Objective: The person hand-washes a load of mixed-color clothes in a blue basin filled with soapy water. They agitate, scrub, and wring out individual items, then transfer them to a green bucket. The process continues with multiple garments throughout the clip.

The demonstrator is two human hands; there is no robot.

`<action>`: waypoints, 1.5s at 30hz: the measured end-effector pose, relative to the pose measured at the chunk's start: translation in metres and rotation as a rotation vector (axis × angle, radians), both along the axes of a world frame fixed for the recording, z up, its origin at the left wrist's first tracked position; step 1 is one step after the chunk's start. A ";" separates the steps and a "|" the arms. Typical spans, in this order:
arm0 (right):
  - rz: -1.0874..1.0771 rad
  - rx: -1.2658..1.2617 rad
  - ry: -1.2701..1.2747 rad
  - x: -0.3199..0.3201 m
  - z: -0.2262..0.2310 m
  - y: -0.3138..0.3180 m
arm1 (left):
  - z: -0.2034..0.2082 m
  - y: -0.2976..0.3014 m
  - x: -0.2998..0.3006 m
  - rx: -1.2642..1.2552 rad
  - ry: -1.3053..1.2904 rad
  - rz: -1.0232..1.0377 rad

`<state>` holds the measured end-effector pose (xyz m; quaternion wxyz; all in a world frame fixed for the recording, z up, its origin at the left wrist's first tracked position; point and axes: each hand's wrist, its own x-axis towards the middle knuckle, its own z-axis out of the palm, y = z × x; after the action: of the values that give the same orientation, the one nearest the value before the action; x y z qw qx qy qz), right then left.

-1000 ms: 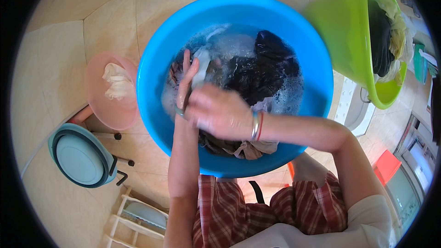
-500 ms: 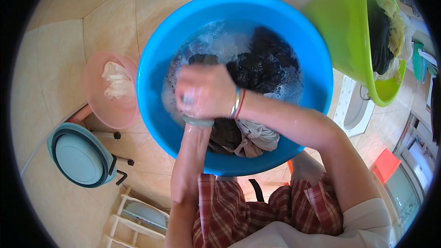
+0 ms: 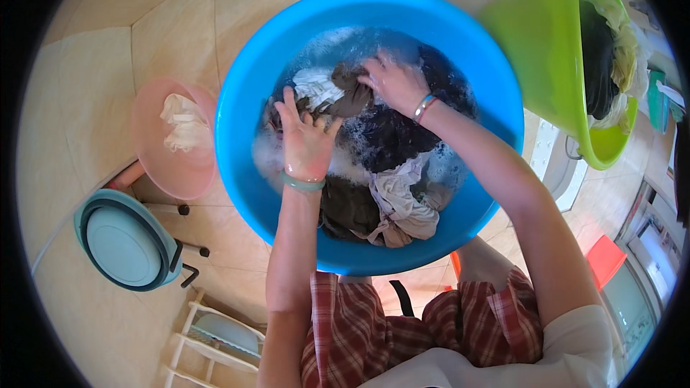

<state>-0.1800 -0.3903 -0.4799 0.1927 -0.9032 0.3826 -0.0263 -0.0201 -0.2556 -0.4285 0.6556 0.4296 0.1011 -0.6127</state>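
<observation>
A big blue basin (image 3: 248, 43) holds sudsy water and several wet garments. Over its left half is my left hand (image 3: 307, 144), palm up and open, fingers spread, holding nothing. My right hand (image 3: 397, 88) is open at the far middle of the basin, fingers apart, the tips beside or touching a dark brown cloth (image 3: 351, 93). Left of that cloth floats a white, ribbed-looking cloth (image 3: 316, 88). Black fabric (image 3: 388, 133) lies under and right of my right hand. Nearer me are a pale grey cloth (image 3: 402, 201) and another dark cloth (image 3: 348, 207).
At the right stands a green bucket (image 3: 535, 50) with clothes over its rim. On the left, a pink basin (image 3: 154, 151) holds white cloth, near a round grey-blue folding stool or basin (image 3: 123, 248). A pale rack (image 3: 215, 338) stands at lower left; a squat toilet (image 3: 557, 165) lies right.
My hands, clasped together over the left of the basin before, have come apart. The right moved right and away from me; the left opened. White and brown cloths now show between them.
</observation>
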 end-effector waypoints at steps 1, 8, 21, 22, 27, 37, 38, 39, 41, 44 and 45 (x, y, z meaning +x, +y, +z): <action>-0.116 0.004 -0.059 0.005 0.000 0.000 | 0.001 -0.003 -0.004 0.038 0.027 0.012; 0.258 0.155 -0.592 0.046 0.113 0.089 | 0.006 0.006 0.004 -0.169 -0.170 -0.126; 0.249 -0.044 -0.891 0.078 0.118 0.097 | -0.011 0.025 0.012 -0.428 0.290 -0.139; 0.217 -0.020 -0.872 0.077 0.117 0.093 | -0.011 0.028 0.007 -0.376 0.229 -0.077; -0.049 0.131 -0.640 0.058 0.077 0.045 | 0.048 -0.008 -0.041 0.286 -0.020 0.237; -0.064 0.006 -0.719 -0.014 0.075 -0.016 | 0.038 0.005 0.000 -0.012 -0.308 0.059; 0.066 -0.051 -0.633 -0.019 0.079 -0.019 | 0.038 0.005 0.002 0.000 -0.365 0.043; 0.195 -0.120 -0.547 -0.022 0.082 -0.024 | 0.041 0.004 0.001 0.003 -0.389 -0.036; 0.027 -0.071 -0.436 -0.021 0.068 -0.020 | 0.033 0.007 0.000 0.031 -0.269 -0.033; -0.172 -0.135 -0.271 0.005 0.042 -0.006 | 0.027 0.010 -0.003 0.037 -0.246 -0.026; -0.174 -0.154 -0.124 0.013 0.032 -0.001 | 0.025 0.007 -0.007 0.044 -0.254 -0.024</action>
<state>-0.1672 -0.3909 -0.4482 0.1429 -0.8754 0.4437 -0.1280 -0.0274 -0.2483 -0.4034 0.6460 0.5193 0.0256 -0.5589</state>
